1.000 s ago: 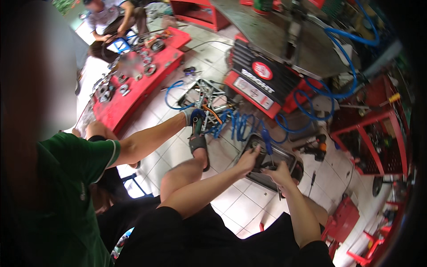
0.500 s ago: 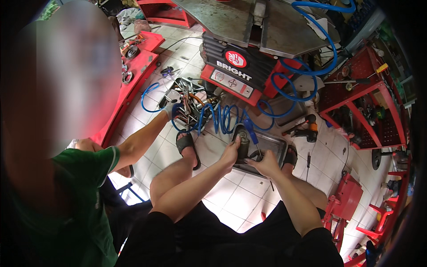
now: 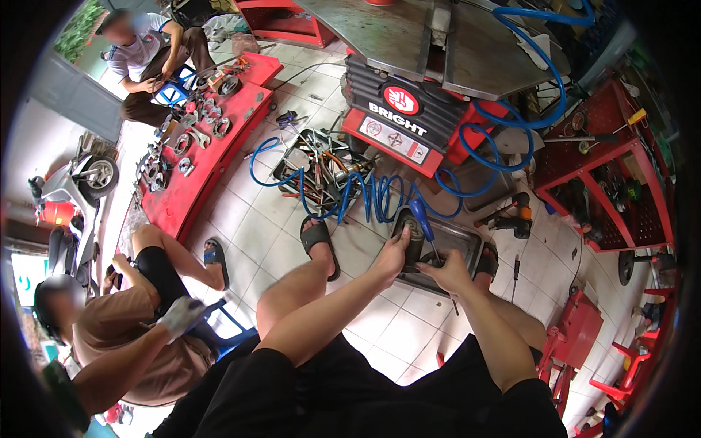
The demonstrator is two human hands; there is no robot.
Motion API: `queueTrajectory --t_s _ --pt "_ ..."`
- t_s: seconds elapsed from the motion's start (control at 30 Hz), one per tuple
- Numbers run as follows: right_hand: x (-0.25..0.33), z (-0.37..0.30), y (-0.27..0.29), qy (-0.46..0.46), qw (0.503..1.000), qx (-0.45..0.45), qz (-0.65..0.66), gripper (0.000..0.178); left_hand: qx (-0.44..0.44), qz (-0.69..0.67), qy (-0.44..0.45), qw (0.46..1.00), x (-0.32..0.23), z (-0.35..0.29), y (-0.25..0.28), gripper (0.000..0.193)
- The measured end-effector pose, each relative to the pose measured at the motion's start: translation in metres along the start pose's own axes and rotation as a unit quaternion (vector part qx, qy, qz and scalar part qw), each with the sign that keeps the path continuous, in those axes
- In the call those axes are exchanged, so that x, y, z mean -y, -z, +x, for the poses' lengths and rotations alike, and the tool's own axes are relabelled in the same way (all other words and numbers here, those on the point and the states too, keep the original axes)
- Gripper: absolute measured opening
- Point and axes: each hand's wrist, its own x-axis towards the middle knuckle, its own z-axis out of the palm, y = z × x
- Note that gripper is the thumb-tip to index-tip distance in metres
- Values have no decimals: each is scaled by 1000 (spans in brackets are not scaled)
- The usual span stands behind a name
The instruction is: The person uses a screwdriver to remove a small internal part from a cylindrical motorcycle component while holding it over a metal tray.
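My left hand (image 3: 393,259) is closed around a dark grey metal cylinder (image 3: 413,244), held over a dark metal tray (image 3: 468,241) on the floor. Close beside it, my right hand (image 3: 447,273) is closed, fingers curled at the shaft of a blue-handled screwdriver (image 3: 422,220). The screwdriver's handle points up and away from me, leaning against or just beside the cylinder. Between the two hands a small dark part shows, mostly covered by the fingers. Beneath the right hand a thin dark rod pokes out, in line with the screwdriver's shaft.
A coiled blue air hose (image 3: 372,197) runs past a tray of tools (image 3: 321,171). An orange-black power drill (image 3: 520,217) and another screwdriver (image 3: 515,279) lie at right. A co-worker's gloved hand (image 3: 182,318) is at left, near a red bench (image 3: 166,208) with metal parts.
The green-sleeved co-worker has leaned away left, withdrawing the gloved hand from the tool tray and uncovering other people. The whole view has shifted slightly. My hands keep nearly the same grip.
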Motion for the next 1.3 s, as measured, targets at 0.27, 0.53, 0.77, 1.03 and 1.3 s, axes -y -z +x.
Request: queueTrajectory --t_s 0.27,0.53,0.77,1.03,1.3 --pt "-19 8 -23 41 999 -26 23 23 -43 3 -71 997 44 35 29 68" --pt "2 -4 -29 37 996 -54 54 17 -36 17 -33 999 33 29 20 89" --pt "13 -9 -13 -60 994 -52 80 20 -48 138 1 989 4 2 4 83" --pt "0 0 -12 23 998 -55 30 25 -67 127 16 989 -7 -1 -1 82" --pt "-3 0 -10 10 998 -51 32 25 -51 68 23 996 -18 -13 -1 87"
